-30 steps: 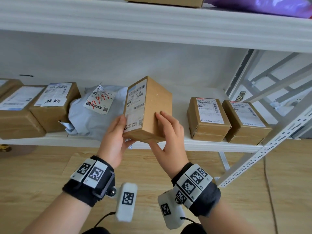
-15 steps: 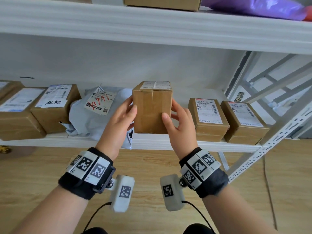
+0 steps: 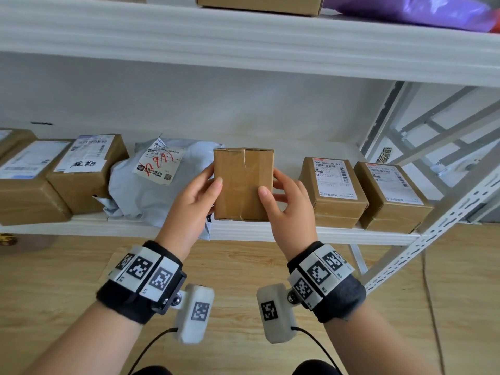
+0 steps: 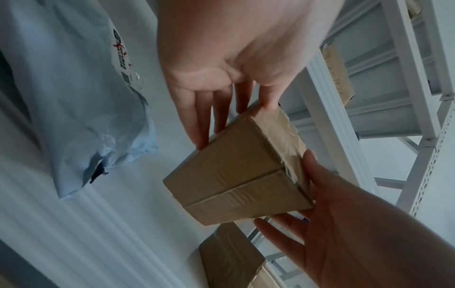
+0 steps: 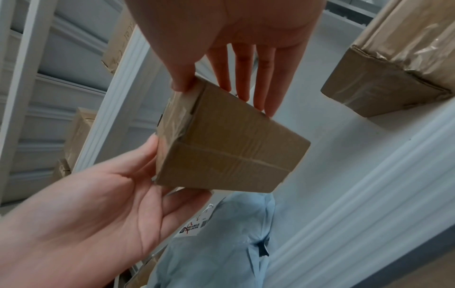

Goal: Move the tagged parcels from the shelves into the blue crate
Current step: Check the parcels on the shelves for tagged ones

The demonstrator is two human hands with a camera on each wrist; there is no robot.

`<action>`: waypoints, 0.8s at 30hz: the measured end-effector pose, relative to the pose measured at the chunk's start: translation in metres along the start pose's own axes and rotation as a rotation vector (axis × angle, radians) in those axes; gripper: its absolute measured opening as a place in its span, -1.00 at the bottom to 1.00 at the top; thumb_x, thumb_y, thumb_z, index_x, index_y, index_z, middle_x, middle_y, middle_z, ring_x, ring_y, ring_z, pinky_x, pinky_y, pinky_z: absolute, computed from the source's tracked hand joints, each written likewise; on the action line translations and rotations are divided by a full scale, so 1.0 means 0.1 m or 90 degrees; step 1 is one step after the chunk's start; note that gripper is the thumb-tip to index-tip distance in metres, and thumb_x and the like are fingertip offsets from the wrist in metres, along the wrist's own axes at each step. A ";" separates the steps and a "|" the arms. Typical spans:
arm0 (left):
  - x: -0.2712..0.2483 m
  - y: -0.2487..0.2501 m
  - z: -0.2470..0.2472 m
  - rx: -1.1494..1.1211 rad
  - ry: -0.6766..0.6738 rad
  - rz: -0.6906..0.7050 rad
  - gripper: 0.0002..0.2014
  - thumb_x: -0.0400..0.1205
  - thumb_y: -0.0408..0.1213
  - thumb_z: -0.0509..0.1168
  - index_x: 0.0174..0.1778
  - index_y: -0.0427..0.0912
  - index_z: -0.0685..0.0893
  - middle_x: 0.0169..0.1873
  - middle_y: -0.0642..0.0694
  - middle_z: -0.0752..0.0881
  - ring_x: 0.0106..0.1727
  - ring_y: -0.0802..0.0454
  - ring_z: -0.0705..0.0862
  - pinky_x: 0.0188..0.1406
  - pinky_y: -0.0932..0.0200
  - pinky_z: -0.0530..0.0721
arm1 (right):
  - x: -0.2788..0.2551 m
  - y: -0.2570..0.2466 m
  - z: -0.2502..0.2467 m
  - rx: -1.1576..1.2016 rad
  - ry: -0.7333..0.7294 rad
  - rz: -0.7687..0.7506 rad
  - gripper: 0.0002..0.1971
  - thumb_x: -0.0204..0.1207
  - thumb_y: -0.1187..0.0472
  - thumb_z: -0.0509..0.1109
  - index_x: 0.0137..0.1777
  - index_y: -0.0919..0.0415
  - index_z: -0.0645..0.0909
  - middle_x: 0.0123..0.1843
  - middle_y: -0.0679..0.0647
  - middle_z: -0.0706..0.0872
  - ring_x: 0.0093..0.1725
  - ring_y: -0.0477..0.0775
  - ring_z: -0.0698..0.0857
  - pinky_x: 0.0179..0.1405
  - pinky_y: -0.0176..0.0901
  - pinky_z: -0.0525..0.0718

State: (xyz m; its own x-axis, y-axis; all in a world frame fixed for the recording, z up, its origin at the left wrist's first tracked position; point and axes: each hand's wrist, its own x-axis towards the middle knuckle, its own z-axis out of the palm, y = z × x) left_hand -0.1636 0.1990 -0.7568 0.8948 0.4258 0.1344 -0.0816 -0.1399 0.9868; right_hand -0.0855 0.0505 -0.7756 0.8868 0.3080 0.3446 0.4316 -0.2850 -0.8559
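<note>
A person holds a small cardboard box between both hands in front of the middle shelf, its plain taped face turned toward the head camera. The left hand presses the box's left side with thumb on the front face and fingers reaching behind; the right hand mirrors it on the right, thumb in front, fingers spread along the far side, so both hands grip the box, which appears clear of the shelf board, though the wrist views leave that a little uncertain. Just left of the hands lies a grey mailer bag with a label scrawled in red, and beyond it taped cartons; just right of the hands sit two labelled cartons, side by side. The blue crate is in none of the views, so the job looks to be at an early or middle stage: one parcel in hand and not yet delivered, with several others waiting on the shelf.
</note>
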 end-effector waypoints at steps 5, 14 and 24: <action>0.00 -0.03 -0.01 -0.005 -0.013 0.001 -0.61 0.68 -0.05 0.18 0.45 0.22 0.47 0.22 0.20 0.70 0.20 0.31 0.69 0.23 0.23 0.68 | 0.00 0.06 0.01 0.006 -0.013 0.000 -0.38 0.53 -0.18 0.29 0.56 0.03 0.40 0.25 -0.07 0.52 0.17 -0.18 0.62 0.09 -0.30 0.66; 0.03 0.03 -0.02 -0.084 -0.036 -0.049 -0.53 0.55 0.28 -0.04 0.17 0.21 0.63 0.12 0.18 0.78 0.19 0.21 0.72 0.08 0.25 0.62 | -0.02 0.21 0.03 0.071 -0.093 -0.042 -0.33 0.48 -0.11 0.39 0.58 0.02 0.35 0.33 -0.05 0.50 0.37 -0.16 0.53 0.34 -0.36 0.52; 0.10 -0.05 -0.07 -0.121 0.006 -0.074 -0.63 0.60 -0.12 0.28 0.35 0.01 0.58 0.18 0.02 0.77 0.21 0.05 0.73 0.23 0.00 0.65 | -0.06 0.26 0.03 0.111 -0.173 0.003 -0.31 0.37 -0.06 0.58 0.44 0.04 0.37 0.43 -0.07 0.54 0.42 -0.20 0.51 0.44 -0.26 0.46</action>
State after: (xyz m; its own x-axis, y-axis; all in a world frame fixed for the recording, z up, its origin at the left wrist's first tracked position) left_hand -0.1572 0.2098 -0.7603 0.8992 0.4371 0.0182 -0.0598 0.0816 0.9949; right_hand -0.0798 0.0440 -0.8005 0.8020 0.5450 0.2444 0.3716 -0.1349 -0.9185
